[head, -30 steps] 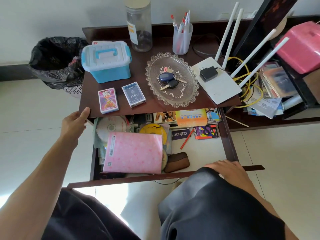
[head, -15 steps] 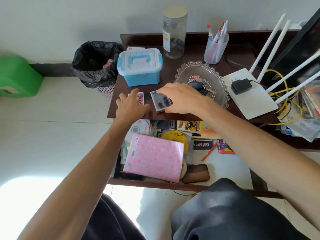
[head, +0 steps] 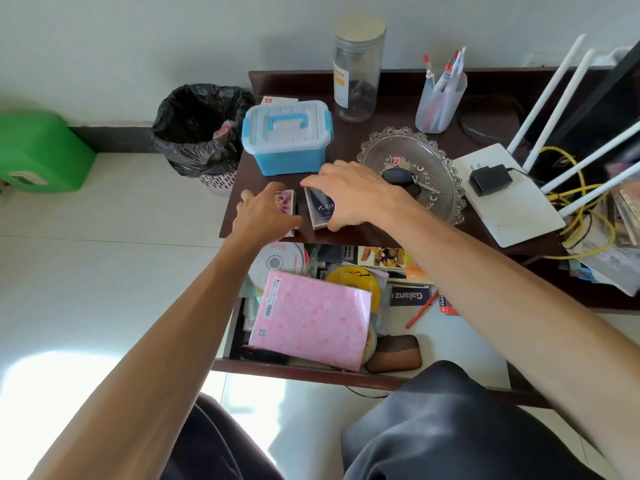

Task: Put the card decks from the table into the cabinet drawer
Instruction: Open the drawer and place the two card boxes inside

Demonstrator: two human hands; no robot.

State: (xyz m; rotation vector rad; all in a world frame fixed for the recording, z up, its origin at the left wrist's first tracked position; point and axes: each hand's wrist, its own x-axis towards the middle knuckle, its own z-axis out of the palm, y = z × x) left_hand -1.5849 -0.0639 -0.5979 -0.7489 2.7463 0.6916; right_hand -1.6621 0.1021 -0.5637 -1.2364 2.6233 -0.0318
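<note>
Both decks have tipped up off the bench since before: my left hand fingers clamp the pink deck, my right hand fingers the blue deck.

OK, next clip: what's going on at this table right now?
A person is reaching with both hands for two card decks at the front of the table. The left hand closes on the pink deck, the right hand on the dark blue deck. Both decks look tilted up but not clear of the table. The drawer below stands open and cluttered.
</note>
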